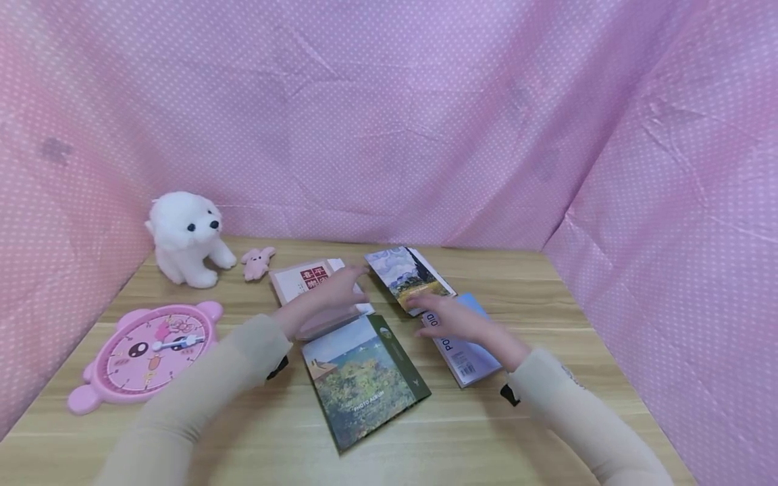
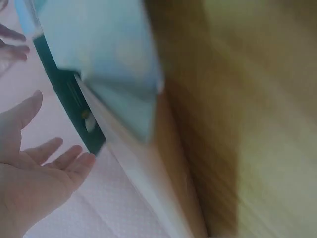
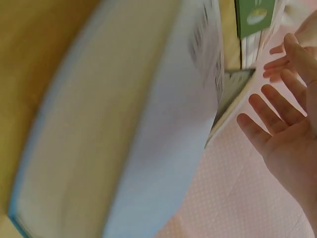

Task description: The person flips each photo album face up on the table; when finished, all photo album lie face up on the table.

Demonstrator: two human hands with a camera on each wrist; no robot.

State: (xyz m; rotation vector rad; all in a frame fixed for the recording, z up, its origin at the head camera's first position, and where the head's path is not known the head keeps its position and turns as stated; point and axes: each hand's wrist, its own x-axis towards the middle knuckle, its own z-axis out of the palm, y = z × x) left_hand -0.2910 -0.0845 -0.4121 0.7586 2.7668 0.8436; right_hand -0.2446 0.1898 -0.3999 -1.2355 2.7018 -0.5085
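The person's left hand (image 1: 339,287), fingers spread and gripping nothing, is over a white rectangular booklet with a red square of characters (image 1: 313,275), just behind a green-spined photo album with a painted garden cover (image 1: 365,378). The right hand (image 1: 452,318), likewise spread and free, is over a pale blue-violet rectangular booklet with dark lettering (image 1: 468,358), its fingertips before a painted album with a dark tree (image 1: 398,270); all four lie on the brown wood-grain table (image 1: 523,432).
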